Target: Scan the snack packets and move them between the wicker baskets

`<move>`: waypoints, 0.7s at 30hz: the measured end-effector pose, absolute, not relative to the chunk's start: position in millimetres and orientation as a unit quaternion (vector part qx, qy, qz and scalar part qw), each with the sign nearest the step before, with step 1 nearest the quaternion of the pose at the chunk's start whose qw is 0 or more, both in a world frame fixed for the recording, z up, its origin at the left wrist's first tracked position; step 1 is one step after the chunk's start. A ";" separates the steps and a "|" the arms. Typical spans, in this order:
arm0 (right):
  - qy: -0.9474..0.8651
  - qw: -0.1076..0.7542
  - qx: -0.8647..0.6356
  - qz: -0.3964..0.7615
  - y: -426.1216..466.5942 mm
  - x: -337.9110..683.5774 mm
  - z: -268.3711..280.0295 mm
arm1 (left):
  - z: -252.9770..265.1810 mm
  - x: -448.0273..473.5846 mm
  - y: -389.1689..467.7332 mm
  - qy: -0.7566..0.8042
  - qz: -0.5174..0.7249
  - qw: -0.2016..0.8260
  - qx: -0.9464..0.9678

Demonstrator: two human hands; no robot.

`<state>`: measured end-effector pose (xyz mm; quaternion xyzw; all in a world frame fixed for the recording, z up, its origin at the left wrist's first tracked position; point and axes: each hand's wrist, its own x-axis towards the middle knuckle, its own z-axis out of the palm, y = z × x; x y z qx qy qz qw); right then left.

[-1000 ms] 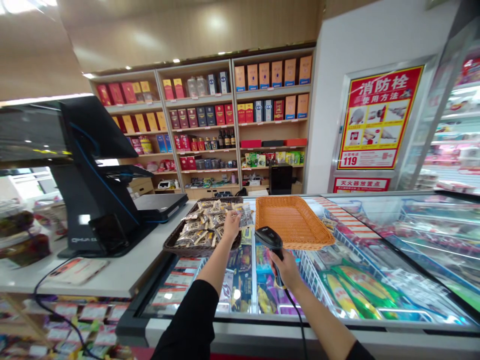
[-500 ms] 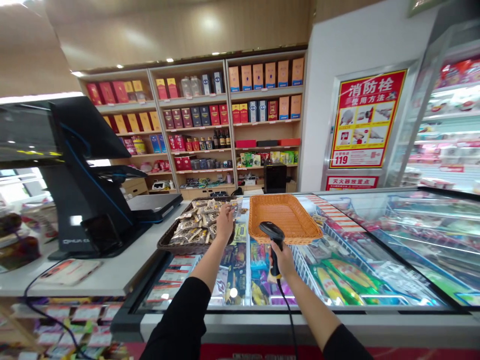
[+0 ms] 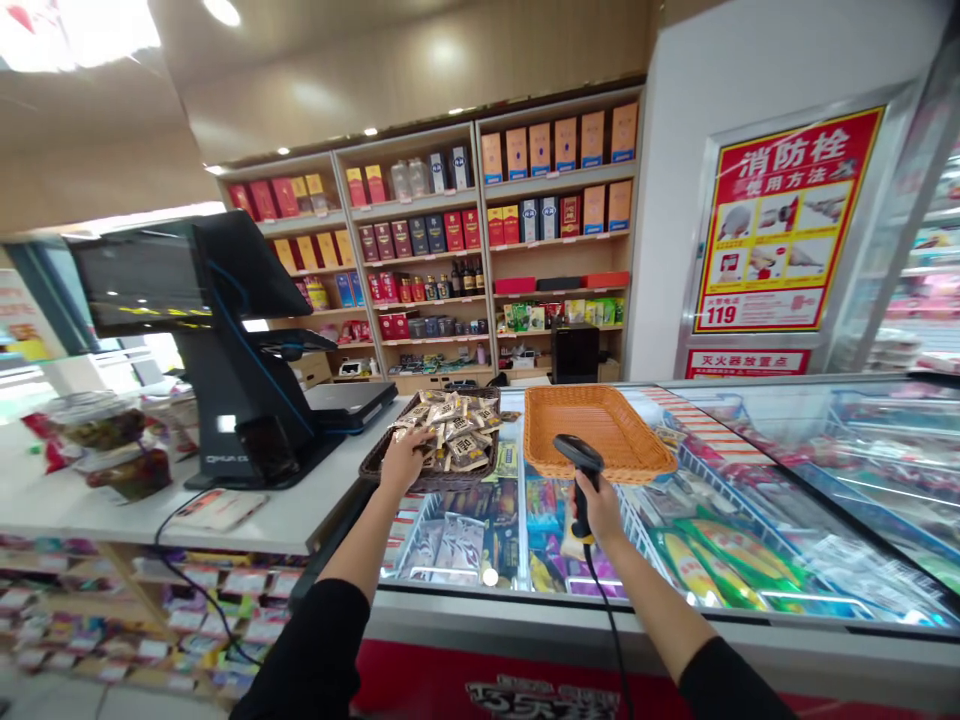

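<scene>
My left hand lies over the left part of a dark wicker basket, fingers stretched out against small packets. The packets are beige with dark print and lie heaped toward the basket's middle and right. In my right hand is a black barcode scanner, gripped by its handle, with its cable hanging down over the front edge. The scanner's head is up, in front of an orange wicker basket with nothing in it. Both baskets rest on the glass top of a chest freezer.
A checkout terminal stands on the white counter at left, with a flat scale beside it. Frozen goods show through the freezer glass. Shelves of boxed bottles line the back wall.
My left hand has moved from the right side of the dark basket to its left side. The packets are now bunched farther right. My view has turned left; the scanner stays in my right hand.
</scene>
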<state>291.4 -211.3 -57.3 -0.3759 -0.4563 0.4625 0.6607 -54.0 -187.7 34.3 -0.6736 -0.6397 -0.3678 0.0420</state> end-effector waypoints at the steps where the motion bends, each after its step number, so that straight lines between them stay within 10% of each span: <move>1: -0.454 0.662 -0.376 0.463 -211.5 291.9 -56.8 | 31.5 -55.2 -188.1 -0.637 -0.381 0.037 -0.669; 21: -0.272 0.774 -0.430 0.376 -205.7 479.8 -35.1 | 44.5 293.3 -102.9 -0.355 -0.333 -0.147 -0.861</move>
